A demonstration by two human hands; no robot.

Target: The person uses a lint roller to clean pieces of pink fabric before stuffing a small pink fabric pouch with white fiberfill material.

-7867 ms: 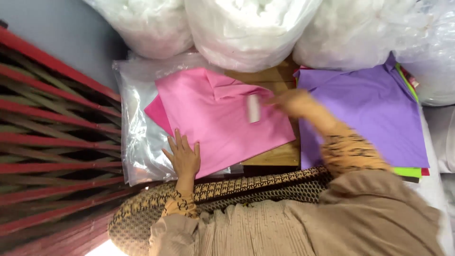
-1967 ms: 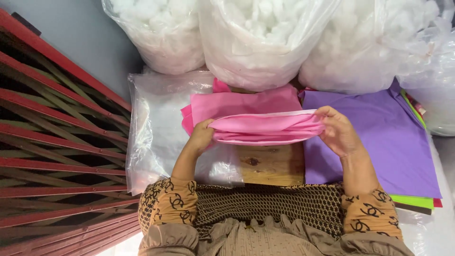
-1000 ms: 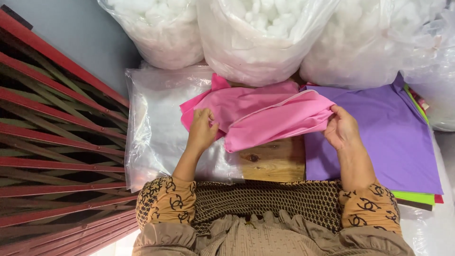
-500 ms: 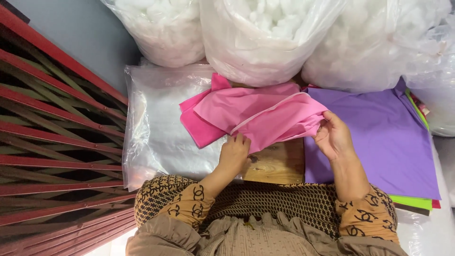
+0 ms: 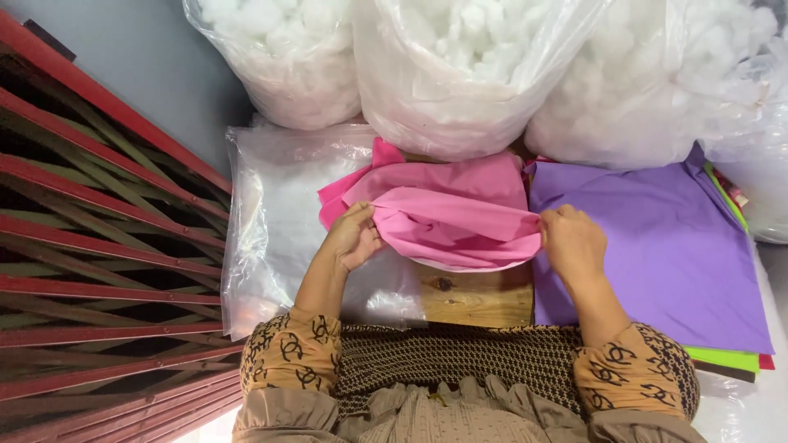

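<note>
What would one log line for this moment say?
left hand: grips pink fabric | right hand: grips its other end | fabric: stretched above wooden board | beside: purple sheets

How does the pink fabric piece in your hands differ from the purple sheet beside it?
The pink fabric piece is bunched and folded, stretched between the left hand and the right hand; the purple sheet lies flat and untouched on a stack of coloured sheets. The pink one sits over the wooden board; the purple lies to its right. Both are plain, single-colour fabric.

Pink cloth (image 5: 460, 226) between both hands
</note>
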